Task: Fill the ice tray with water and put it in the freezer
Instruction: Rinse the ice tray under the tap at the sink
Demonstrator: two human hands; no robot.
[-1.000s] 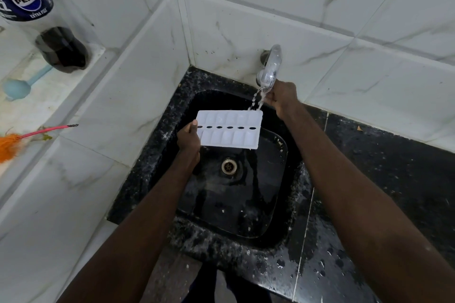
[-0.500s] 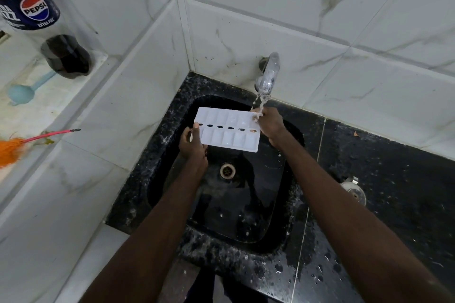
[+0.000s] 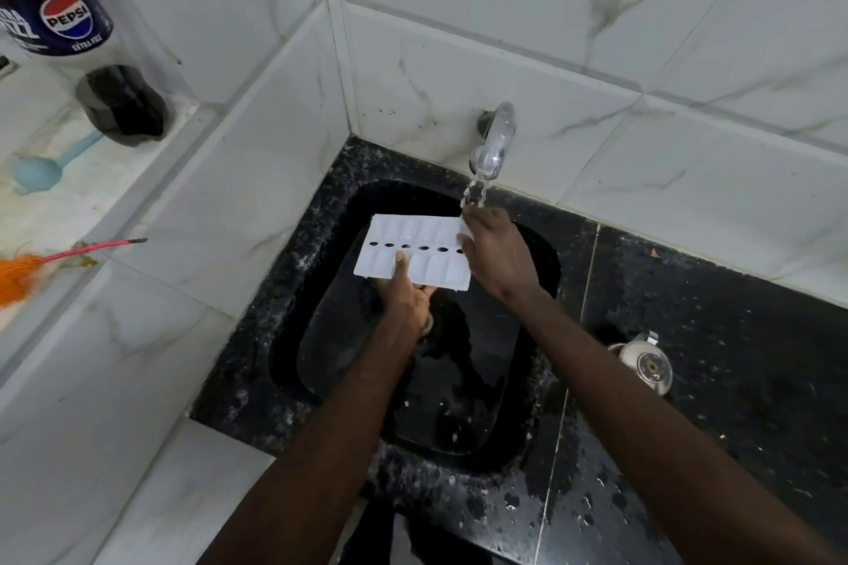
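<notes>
Lining the white ice tray [image 3: 429, 268], dark slots [image 3: 423, 248] split two pocket rows

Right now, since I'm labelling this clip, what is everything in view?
counter: one, black speckled, wet, below the back wall
sink: one, black, in the counter's left corner
tap: one, chrome, back wall, running
ice tray: one, white, held over the sink
water stream: one, clear, falling at the tray's far right corner
round metal piece: one, silver, on the counter right of the sink
Pepsi bottle: one, clear with dark label, left ledge
scoop: one, light blue, ledge beside the bottle
duster: one, orange with pink handle, left ledge
left hand: one, grips the tray's near edge, thumb on top
right hand: one, holds the tray's right end under the stream
</notes>
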